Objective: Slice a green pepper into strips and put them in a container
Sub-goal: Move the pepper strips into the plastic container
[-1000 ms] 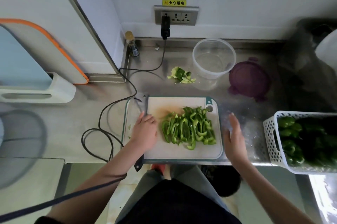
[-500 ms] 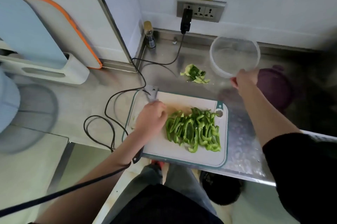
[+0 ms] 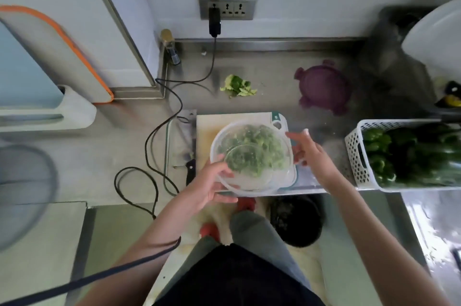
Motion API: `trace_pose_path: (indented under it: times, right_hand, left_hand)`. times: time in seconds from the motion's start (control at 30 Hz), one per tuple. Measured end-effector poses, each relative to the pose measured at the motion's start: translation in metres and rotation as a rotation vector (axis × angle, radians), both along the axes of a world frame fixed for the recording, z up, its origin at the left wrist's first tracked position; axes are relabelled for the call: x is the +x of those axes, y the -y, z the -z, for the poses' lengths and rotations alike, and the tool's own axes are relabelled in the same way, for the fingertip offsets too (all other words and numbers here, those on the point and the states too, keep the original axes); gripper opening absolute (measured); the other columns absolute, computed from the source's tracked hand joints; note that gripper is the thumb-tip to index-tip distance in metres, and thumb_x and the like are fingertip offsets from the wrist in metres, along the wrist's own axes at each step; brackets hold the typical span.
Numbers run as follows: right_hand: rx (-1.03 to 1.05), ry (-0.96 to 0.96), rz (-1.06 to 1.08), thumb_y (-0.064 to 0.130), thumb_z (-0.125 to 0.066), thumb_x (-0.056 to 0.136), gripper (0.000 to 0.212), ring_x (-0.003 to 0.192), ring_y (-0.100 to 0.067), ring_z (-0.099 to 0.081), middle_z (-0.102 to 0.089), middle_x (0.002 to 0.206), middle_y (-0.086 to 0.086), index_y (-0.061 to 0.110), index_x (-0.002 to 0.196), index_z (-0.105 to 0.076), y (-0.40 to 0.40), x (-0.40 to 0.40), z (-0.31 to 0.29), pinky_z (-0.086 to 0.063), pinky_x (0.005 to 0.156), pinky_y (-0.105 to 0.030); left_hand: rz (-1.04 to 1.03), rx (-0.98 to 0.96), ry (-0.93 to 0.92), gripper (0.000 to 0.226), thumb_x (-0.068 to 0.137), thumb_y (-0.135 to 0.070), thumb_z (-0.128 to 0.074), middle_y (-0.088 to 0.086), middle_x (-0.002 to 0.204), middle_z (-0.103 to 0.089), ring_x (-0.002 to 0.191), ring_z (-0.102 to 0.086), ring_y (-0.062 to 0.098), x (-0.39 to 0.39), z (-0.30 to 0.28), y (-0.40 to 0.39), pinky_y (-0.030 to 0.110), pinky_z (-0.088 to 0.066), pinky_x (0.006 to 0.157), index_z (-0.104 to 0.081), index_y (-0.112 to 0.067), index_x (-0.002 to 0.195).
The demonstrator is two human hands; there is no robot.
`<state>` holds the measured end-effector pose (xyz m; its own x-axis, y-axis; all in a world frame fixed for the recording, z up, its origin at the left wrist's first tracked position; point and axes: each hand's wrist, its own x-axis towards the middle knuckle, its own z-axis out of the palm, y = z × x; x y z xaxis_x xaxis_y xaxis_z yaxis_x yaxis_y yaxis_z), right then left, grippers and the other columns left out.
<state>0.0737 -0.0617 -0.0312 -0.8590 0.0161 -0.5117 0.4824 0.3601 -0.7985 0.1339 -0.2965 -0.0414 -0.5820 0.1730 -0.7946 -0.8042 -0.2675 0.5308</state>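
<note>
A clear round plastic container (image 3: 249,182) hangs tilted just above the white cutting board (image 3: 224,121). My left hand (image 3: 212,186) grips its near left rim, thumb on top and fingers underneath. On its right side, my right hand (image 3: 305,151) holds the rim. The green pepper strips (image 3: 252,151) show blurred through the clear wall; I cannot tell whether they lie in it or under it on the board. The knife (image 3: 187,138) lies along the board's left edge, black handle towards me.
The purple lid (image 3: 323,86) lies behind the board to the right. Pepper scraps (image 3: 238,86) sit behind it. A white basket (image 3: 356,153) of whole green peppers stands at the right. A black cable (image 3: 159,131) loops left of the board. A dark bin (image 3: 295,221) stands below the counter edge.
My right hand has brought the container from the back of the counter to over the board. My left hand has left the knife and taken the container's near rim.
</note>
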Motion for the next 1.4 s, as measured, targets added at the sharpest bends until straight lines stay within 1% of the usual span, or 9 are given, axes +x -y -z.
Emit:
trace_pose_path:
  times: [0.07,0.13,0.3,0.53,0.83,1.03,1.17,1.27,1.4]
  right_hand:
    - [0.189,-0.067,0.152,0.049,-0.041,0.096,0.051,0.106,-0.019,-0.056,-0.058,0.114,-0.005,0.012,0.129,-0.050,0.005,0.017,0.017,-0.043,0.088,-0.031]
    - [0.345,0.007,0.078,0.055,-0.051,0.089,0.075,0.135,-0.027,-0.033,-0.036,0.145,-0.011,0.012,0.146,-0.027,0.021,0.020,0.031,-0.029,0.108,-0.041]
    - [0.661,0.129,-0.181,0.086,-0.052,0.061,0.126,0.140,-0.038,-0.018,-0.017,0.152,-0.022,0.022,0.150,0.011,0.081,-0.006,0.051,-0.018,0.113,-0.051]
    - [0.837,0.155,-0.385,0.091,-0.055,0.048,0.141,0.142,-0.043,0.011,0.017,0.153,-0.028,0.035,0.134,0.042,0.132,-0.016,0.064,0.004,0.103,-0.071]
    - [0.878,-0.102,-0.587,0.075,-0.054,0.070,0.109,0.144,-0.036,0.009,0.008,0.156,-0.019,0.036,0.148,0.011,0.101,-0.017,0.081,-0.005,0.110,-0.062]
    - [0.887,-0.395,-1.018,0.068,-0.059,0.070,0.102,0.144,-0.030,0.002,-0.003,0.157,-0.014,0.042,0.147,0.002,0.062,-0.042,0.084,-0.003,0.115,-0.054]
    - [0.869,-0.475,-1.177,0.070,-0.062,0.068,0.103,0.143,-0.028,-0.006,-0.009,0.156,-0.009,0.044,0.147,0.000,0.046,-0.056,0.080,-0.004,0.117,-0.049]
    - [0.774,-0.502,-1.078,0.070,-0.052,0.077,0.092,0.146,-0.019,-0.008,-0.015,0.158,0.000,0.041,0.148,-0.001,0.037,-0.052,0.073,-0.004,0.119,-0.044]
    - [0.440,-0.529,-0.714,0.037,-0.038,0.100,0.051,0.145,-0.016,-0.015,-0.030,0.153,0.000,0.028,0.148,-0.025,0.027,-0.036,0.068,-0.019,0.117,-0.035]
  left_hand:
    - [0.055,-0.016,0.038,0.042,0.085,-0.008,-0.043,0.011,0.100,-0.061,0.081,-0.064,0.034,0.017,0.004,0.012,0.041,-0.056,0.065,-0.046,-0.018,0.125]
    - [0.226,-0.081,0.078,0.034,0.086,-0.008,-0.039,0.009,0.094,-0.062,0.081,-0.061,0.030,0.032,0.003,0.024,0.039,-0.052,0.070,-0.051,-0.008,0.118]
    - [0.634,-0.251,0.056,0.052,0.086,-0.010,-0.048,-0.001,0.123,-0.048,0.104,-0.056,0.021,0.055,0.008,0.037,0.032,-0.057,0.064,-0.037,-0.029,0.133]
    - [0.728,-0.281,0.155,0.061,0.083,-0.016,-0.053,0.004,0.120,-0.052,0.099,-0.061,0.021,0.051,0.023,0.048,0.043,-0.058,0.079,-0.029,-0.026,0.138]
    - [0.759,-0.248,0.199,0.058,0.080,-0.016,-0.054,-0.005,0.108,-0.051,0.099,-0.061,0.024,0.053,0.040,0.047,0.041,-0.058,0.078,-0.030,-0.030,0.131]
    - [0.683,-0.183,0.203,0.068,0.079,-0.013,-0.053,0.000,0.133,-0.040,0.106,-0.057,0.019,0.061,0.053,0.035,0.028,-0.058,0.069,-0.026,-0.036,0.137]
    - [0.587,-0.082,0.249,0.083,0.084,-0.006,-0.049,0.006,0.143,-0.039,0.103,-0.064,0.015,0.072,0.067,0.029,0.025,-0.056,0.068,-0.004,-0.038,0.146]
    - [0.509,0.018,0.294,0.086,0.075,-0.002,-0.051,0.004,0.138,-0.046,0.118,-0.056,0.018,0.082,0.083,0.023,0.036,-0.054,0.088,-0.011,-0.031,0.146]
    - [0.480,0.157,0.334,0.062,0.074,0.002,-0.054,0.009,0.133,-0.053,0.117,-0.058,0.022,0.090,0.098,0.011,0.044,-0.045,0.101,-0.041,-0.011,0.134]
